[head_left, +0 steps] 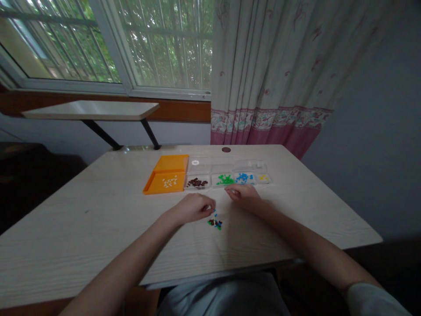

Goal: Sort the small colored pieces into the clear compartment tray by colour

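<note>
My left hand [195, 208] is closed in a pinch above the table, with a small blue piece [214, 210] at its fingertips. Just below it lies a little mixed pile of brown, green and blue pieces [215, 223]. My right hand [244, 195] is also pinched, in front of the clear boxes with green pieces [225, 179] and blue pieces [242, 177]; whatever its fingertips hold is too small to make out. Brown pieces [197, 182] fill part of another clear box, and yellow pieces [263, 177] sit in the rightmost one.
An open orange box [169, 163] with white pieces [170, 181] stands left of the clear boxes. A raised shelf [95, 110] on black legs is at the table's [82, 237] back left. The curtain [263, 87] hangs behind the table.
</note>
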Tool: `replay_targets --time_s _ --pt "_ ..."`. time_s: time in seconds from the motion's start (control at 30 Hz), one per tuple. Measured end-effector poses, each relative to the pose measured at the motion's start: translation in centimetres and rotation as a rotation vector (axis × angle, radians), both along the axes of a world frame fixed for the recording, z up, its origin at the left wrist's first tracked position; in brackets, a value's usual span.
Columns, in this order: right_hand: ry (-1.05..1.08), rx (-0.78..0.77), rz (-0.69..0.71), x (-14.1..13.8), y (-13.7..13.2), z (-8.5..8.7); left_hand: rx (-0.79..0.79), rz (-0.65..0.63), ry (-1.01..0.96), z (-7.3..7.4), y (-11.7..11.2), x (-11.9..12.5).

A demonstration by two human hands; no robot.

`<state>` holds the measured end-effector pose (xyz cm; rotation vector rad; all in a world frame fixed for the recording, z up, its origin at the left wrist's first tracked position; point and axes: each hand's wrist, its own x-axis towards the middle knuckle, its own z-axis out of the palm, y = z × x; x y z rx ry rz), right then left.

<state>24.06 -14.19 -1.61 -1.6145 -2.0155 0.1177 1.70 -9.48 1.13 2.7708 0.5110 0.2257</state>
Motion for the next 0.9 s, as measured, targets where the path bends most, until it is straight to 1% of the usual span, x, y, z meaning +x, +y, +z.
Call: replay_targets --time_s 0.1,0.17,0.2,0.23,0.3,0.4,0.47,0.57,0.67,0.8,0.9 --pt "-0.030 0.033 0.133 -0.5 -0.5 -0.2 0.008 0.009 -0.017 -0.3 -0.1 0.1" --pt "-0.044 0.038 0.189 -0.7 -0.8 -0.2 -0.035 0.040 -0.040 -0.4 -0.1 0.2" --pt "-0.049 0.039 0.206 -0.8 -0.9 -0.2 -0.081 0.064 -0.060 -0.5 0.0 0.3" --pt "-0.055 0.040 0.215 -0.9 -1.0 -0.1 -0.144 0.092 -0.088 -0.6 0.0 0.4" --pt "-0.070 0.040 0.215 -1.2 -1.2 0.0 -0.320 0.150 -0.165 -0.7 0.1 0.7" --pt "-0.089 0.043 0.202 -1.7 -1.4 0.3 -0.662 0.213 -0.262 -0.8 0.3 1.1" --pt "-0.088 0.052 0.194 -2.0 -1.6 0.5 -0.860 0.246 -0.277 -0.8 0.4 1.2" --pt "-0.066 0.075 0.187 -2.3 -1.7 0.7 -1.036 0.286 -0.293 -0.7 0.4 1.3" --pt "-0.065 0.097 0.183 -2.4 -1.8 0.8 -1.109 0.297 -0.322 -0.5 0.3 1.2" --pt "-0.057 0.100 0.183 -2.4 -1.8 0.8 -1.118 0.317 -0.319 -0.3 0.1 1.3" --pt "-0.041 0.121 0.194 -2.4 -1.8 0.8 -1.123 0.307 -0.312 -0.2 0.0 1.4"
